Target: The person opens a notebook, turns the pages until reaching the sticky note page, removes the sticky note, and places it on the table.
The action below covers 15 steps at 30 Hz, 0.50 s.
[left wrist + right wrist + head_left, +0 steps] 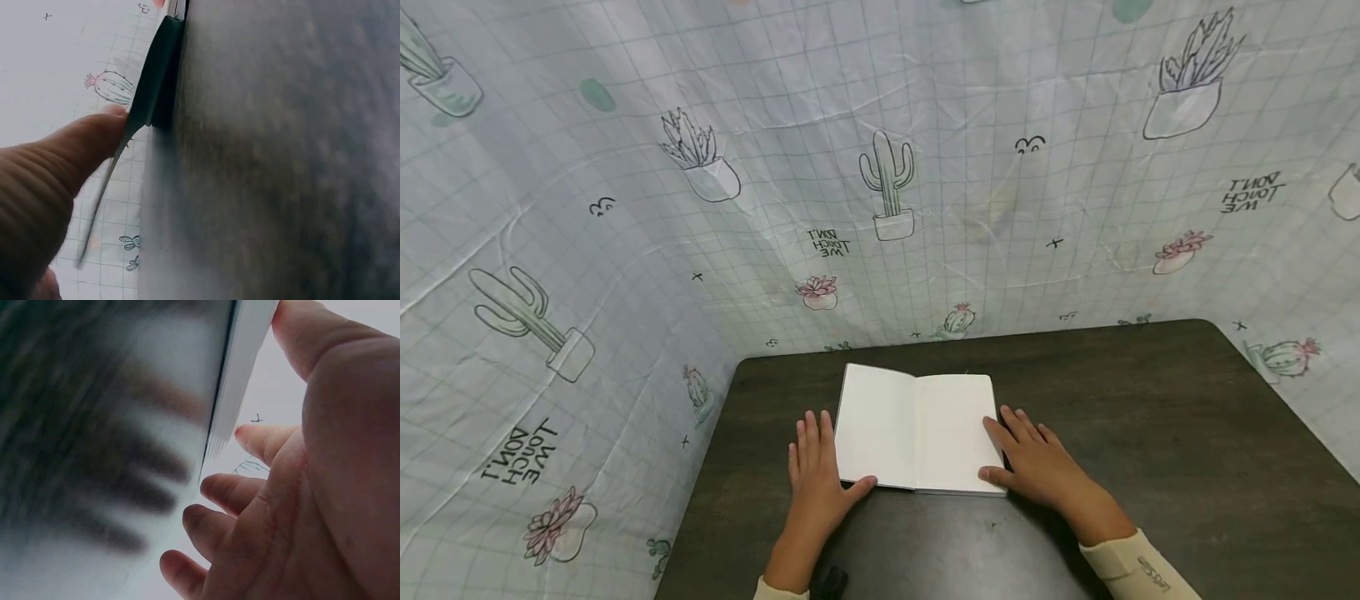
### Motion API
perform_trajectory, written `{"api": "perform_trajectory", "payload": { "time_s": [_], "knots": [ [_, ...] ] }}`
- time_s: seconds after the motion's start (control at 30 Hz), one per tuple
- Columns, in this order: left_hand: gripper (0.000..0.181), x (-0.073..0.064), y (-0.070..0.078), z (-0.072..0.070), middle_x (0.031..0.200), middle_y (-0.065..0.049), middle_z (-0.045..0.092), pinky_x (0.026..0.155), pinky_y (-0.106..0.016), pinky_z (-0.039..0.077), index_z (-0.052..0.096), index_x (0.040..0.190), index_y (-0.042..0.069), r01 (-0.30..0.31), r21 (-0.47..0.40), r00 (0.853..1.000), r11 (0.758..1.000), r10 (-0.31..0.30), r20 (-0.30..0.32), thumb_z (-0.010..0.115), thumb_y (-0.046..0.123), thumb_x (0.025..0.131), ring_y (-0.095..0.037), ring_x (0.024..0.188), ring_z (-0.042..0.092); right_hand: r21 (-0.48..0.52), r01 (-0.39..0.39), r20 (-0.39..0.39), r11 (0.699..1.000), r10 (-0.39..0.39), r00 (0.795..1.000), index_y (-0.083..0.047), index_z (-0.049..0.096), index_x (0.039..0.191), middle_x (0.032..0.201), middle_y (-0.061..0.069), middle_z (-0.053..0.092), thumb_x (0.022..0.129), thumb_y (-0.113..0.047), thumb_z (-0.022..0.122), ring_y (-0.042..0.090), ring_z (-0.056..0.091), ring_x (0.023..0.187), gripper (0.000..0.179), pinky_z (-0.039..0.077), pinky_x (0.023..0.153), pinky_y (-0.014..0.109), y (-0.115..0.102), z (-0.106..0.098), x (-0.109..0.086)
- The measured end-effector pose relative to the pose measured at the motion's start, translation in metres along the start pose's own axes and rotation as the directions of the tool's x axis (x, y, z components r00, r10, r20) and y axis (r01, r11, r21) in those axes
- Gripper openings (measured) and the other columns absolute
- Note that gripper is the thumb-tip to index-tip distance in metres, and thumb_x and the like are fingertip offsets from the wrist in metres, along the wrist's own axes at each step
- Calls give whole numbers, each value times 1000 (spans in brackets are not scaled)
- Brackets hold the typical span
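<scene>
An open book [955, 433] with blank white pages lies on the dark table, its spine running away from me. Along its left edge is my left hand [816, 483], fingers straight and together, the thumb out at the near left corner. In the left wrist view that thumb [75, 147] touches the dark green cover [159, 72], which slants up from the tabletop. My right hand [1037, 467] spreads at the right edge, thumb and forefinger tips resting on the right page. The right wrist view shows the thick page block [240, 369] beside these fingers.
A pale grid-patterned cloth [955, 183] with cactus drawings hangs behind the table [1150, 417] and along its sides. A small black object [831, 582] shows beside the left wrist at the near edge of the view. The tabletop reflects the right fingers.
</scene>
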<state>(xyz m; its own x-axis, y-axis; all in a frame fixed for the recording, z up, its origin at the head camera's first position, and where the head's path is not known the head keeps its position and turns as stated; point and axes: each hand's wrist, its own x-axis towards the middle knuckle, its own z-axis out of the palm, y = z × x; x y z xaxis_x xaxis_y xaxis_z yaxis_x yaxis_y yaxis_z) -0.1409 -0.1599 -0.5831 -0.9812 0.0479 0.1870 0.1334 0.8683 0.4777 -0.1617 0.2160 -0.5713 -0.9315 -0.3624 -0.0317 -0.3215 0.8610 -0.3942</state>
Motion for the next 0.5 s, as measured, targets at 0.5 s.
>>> {"api": "perform_trajectory", "payload": {
  "time_s": [0.5],
  "knots": [
    [125, 9, 7, 6, 181, -22, 5, 128, -71, 7, 13, 175, 12, -82, 115, 988, 990, 66, 136, 92, 47, 86, -45, 167, 5, 16, 9, 7, 1000, -9, 1000, -8, 40, 167, 173, 29, 28, 99, -62, 69, 55, 26, 159, 92, 23, 121, 77, 4, 3, 1]
  ]
}}
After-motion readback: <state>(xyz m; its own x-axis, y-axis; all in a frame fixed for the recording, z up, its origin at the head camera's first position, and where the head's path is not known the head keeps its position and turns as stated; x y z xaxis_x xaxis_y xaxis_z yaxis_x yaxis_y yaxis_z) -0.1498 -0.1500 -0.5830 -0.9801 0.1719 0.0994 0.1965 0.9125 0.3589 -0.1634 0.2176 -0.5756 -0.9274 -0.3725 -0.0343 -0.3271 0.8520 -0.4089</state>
